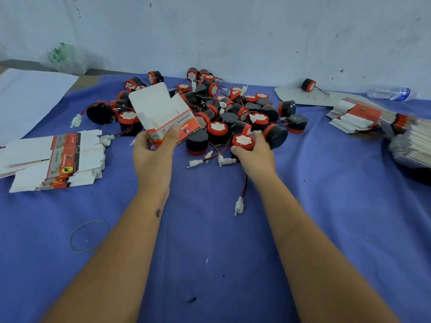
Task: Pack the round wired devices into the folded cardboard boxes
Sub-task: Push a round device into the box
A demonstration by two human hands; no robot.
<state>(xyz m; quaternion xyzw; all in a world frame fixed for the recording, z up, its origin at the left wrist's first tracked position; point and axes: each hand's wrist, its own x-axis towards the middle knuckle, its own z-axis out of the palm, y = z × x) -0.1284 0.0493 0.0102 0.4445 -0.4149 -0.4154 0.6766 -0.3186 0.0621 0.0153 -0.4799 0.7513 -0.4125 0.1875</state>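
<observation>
While flat box blanks [53,159] lie left of the device pile [224,108], the left grip [152,152] pinches an opened cardboard box [163,110] before it; the right grip [254,151] clasps a round wired device [243,142] at its near edge.

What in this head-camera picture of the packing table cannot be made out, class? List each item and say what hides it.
Head view only:
- Inside of the opened box: its white flaps face the camera, so whether it holds anything is hidden.
- Body of the device under the right hand: fingers cover it.
- Print on the box: too small and blurred.
- Flat box stack at right: cut off by the frame edge.
</observation>
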